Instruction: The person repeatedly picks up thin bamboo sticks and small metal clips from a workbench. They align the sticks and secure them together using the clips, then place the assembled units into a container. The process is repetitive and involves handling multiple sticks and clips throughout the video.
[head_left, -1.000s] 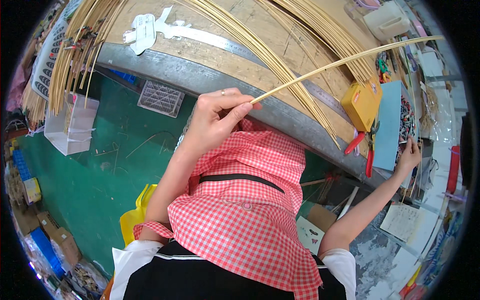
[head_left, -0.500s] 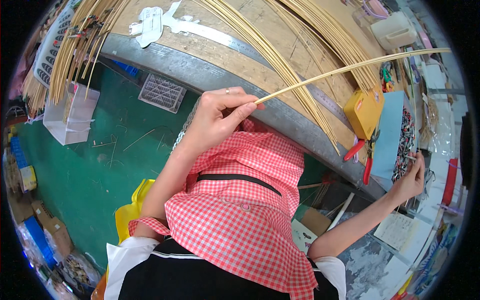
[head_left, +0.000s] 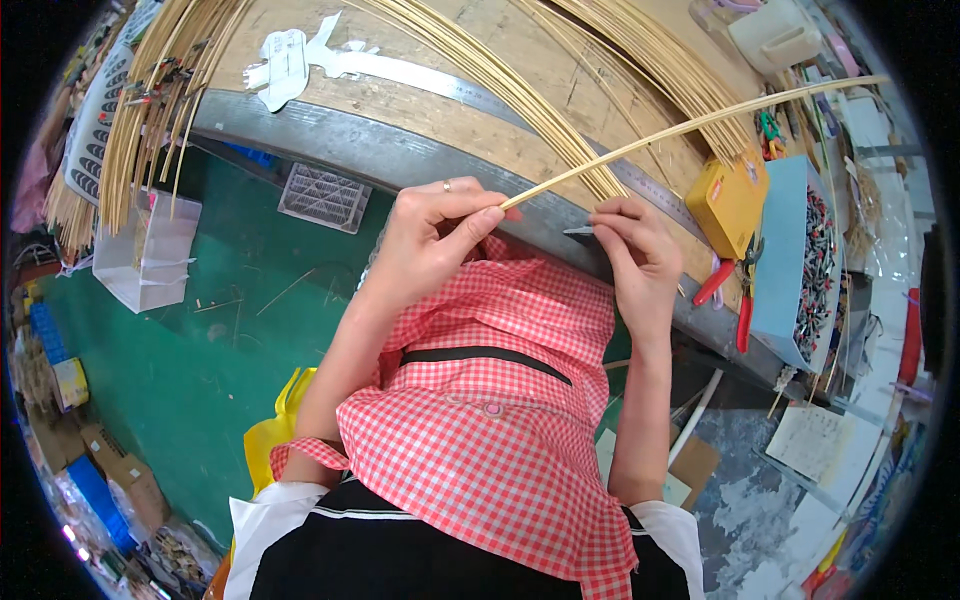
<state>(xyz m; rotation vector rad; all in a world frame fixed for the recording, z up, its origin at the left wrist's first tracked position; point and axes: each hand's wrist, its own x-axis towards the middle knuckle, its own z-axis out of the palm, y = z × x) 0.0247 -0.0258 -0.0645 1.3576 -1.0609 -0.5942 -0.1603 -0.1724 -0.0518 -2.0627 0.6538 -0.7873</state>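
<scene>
Green flooring spread below a wooden bench with a grey metal edge, and bundles of thin bamboo strips fanned across the bench top. One strip was being handled: its long axis ran from its near end at the left hand, up and to the right over the bench, rising toward the far right where its tip passed above a grey-blue box of small clips. The left hand gripped the near end of the strip, pinched between thumb and forefinger, the other fingers curled; a ring showed on one finger. The right hand was closed in a pinch just below the strip, near the bench edge, holding what looked like a small dark blade — too small to tell for sure. The two hands sat near each other, the strip passing just above the right one.

Beside the right hand lay a metal ruler along the bench edge, then a yellow case, with red-handled pliers hanging just under it. A red checked cloth covered the lap beneath both forearms. Farther left, a white paper cut-out lay on the bench, a white mesh tray rested on the floor, and a white bag stood under more hanging strips — all well apart from the hands.
</scene>
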